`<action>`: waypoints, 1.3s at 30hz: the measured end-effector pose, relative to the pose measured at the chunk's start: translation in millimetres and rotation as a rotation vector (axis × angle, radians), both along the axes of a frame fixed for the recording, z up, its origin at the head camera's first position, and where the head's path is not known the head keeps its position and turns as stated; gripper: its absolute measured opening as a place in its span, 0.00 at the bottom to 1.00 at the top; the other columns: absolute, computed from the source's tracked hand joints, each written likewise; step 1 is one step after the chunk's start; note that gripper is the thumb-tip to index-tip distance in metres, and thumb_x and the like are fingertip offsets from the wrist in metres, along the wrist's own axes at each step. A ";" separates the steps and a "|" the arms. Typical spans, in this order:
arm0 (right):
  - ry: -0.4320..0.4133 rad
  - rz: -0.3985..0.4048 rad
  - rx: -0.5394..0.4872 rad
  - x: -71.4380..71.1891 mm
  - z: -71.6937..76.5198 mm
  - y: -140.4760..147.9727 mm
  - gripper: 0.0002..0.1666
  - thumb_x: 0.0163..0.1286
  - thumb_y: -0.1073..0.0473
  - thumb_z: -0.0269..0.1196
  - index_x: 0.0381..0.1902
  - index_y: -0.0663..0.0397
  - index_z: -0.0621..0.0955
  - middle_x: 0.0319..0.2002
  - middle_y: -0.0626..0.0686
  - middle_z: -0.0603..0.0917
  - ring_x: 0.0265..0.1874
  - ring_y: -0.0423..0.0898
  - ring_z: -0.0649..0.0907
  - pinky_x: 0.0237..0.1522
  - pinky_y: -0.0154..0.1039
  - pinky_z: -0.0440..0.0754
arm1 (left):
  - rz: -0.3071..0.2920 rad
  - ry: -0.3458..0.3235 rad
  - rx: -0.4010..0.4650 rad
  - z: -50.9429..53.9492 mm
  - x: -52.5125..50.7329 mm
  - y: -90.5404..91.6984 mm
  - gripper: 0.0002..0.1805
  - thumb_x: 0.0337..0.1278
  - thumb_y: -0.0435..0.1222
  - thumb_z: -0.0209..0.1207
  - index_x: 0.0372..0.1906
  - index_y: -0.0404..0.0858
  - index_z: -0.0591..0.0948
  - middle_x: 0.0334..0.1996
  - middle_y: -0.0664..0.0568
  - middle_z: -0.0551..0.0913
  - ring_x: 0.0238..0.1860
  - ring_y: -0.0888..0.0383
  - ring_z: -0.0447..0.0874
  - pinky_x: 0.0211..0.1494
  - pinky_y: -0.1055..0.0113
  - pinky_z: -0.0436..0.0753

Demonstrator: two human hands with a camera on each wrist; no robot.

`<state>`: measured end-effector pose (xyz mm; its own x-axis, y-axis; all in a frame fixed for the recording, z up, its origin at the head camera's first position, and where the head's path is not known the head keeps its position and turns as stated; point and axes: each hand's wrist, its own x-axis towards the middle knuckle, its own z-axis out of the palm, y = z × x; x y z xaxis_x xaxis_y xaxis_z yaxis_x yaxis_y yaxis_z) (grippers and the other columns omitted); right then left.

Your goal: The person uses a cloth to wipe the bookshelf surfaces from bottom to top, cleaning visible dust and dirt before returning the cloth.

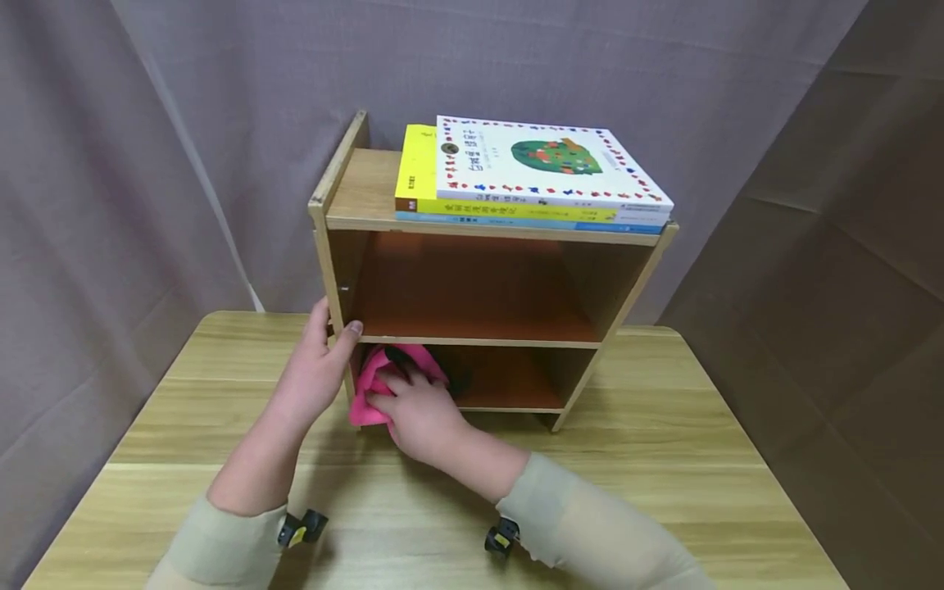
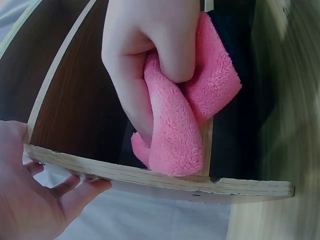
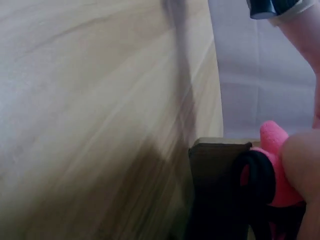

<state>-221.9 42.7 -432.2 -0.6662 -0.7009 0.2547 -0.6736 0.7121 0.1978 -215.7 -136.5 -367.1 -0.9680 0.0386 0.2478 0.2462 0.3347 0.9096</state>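
A small wooden shelf stands on the table. My left hand grips its left side panel, thumb at the front edge and fingers on the outer side; the left wrist view shows this hand at the panel's edge. My right hand holds a fluffy pink cloth in the left part of the lower compartment. Folds of the cloth bulge between the fingers and lie against the lower board. A dark, looped shape shows beside the cloth in the right wrist view; its kind is unclear.
Several books lie stacked on the shelf's top board, a white one uppermost over yellow and blue. The wood-grain table extends around the shelf. Grey curtains hang behind it and at the sides.
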 end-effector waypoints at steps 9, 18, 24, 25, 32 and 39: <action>-0.103 0.011 -0.108 -0.4 -0.3 7.5 0.26 0.72 0.31 0.51 0.63 0.26 0.79 0.69 0.44 0.71 0.68 0.57 0.68 0.56 0.65 0.74 | -0.005 -0.011 -0.019 1.6 0.4 1.3 0.33 0.74 0.51 0.47 0.77 0.51 0.53 0.70 0.45 0.61 0.68 0.42 0.62 0.64 0.40 0.68; 0.030 0.022 -0.080 -3.2 -7.7 7.6 0.21 0.70 0.39 0.60 0.59 0.27 0.82 0.66 0.45 0.75 0.65 0.55 0.72 0.46 0.61 0.82 | -0.003 0.012 -0.017 1.6 -0.4 1.6 0.32 0.75 0.49 0.48 0.77 0.48 0.54 0.69 0.43 0.62 0.68 0.41 0.63 0.65 0.40 0.68; 0.084 0.072 -0.084 -5.0 -11.8 12.0 0.20 0.67 0.43 0.64 0.57 0.29 0.83 0.65 0.46 0.75 0.65 0.56 0.73 0.45 0.60 0.82 | -0.007 0.005 -0.014 2.4 0.3 2.1 0.33 0.74 0.49 0.48 0.77 0.49 0.54 0.71 0.43 0.61 0.69 0.41 0.62 0.65 0.39 0.68; 0.092 0.085 -0.086 -4.9 -12.1 13.1 0.20 0.66 0.44 0.64 0.56 0.29 0.83 0.64 0.46 0.75 0.64 0.56 0.73 0.45 0.59 0.83 | -0.007 0.003 -0.016 2.5 0.5 2.0 0.33 0.74 0.50 0.48 0.77 0.49 0.54 0.71 0.43 0.60 0.69 0.40 0.61 0.65 0.39 0.68; 0.120 0.134 -0.099 -2.8 -12.0 22.3 0.21 0.63 0.48 0.68 0.54 0.31 0.84 0.63 0.46 0.76 0.62 0.54 0.75 0.43 0.54 0.84 | 0.004 -0.013 -0.028 0.4 -0.5 0.6 0.34 0.74 0.52 0.47 0.77 0.50 0.53 0.72 0.43 0.60 0.70 0.40 0.61 0.64 0.39 0.70; 0.101 0.129 -0.118 -1.2 -12.9 32.7 0.21 0.63 0.49 0.70 0.55 0.34 0.85 0.63 0.48 0.76 0.60 0.56 0.76 0.44 0.52 0.84 | 0.008 -0.014 -0.024 0.6 0.0 0.0 0.34 0.74 0.51 0.47 0.77 0.49 0.53 0.71 0.42 0.60 0.69 0.40 0.61 0.64 0.40 0.71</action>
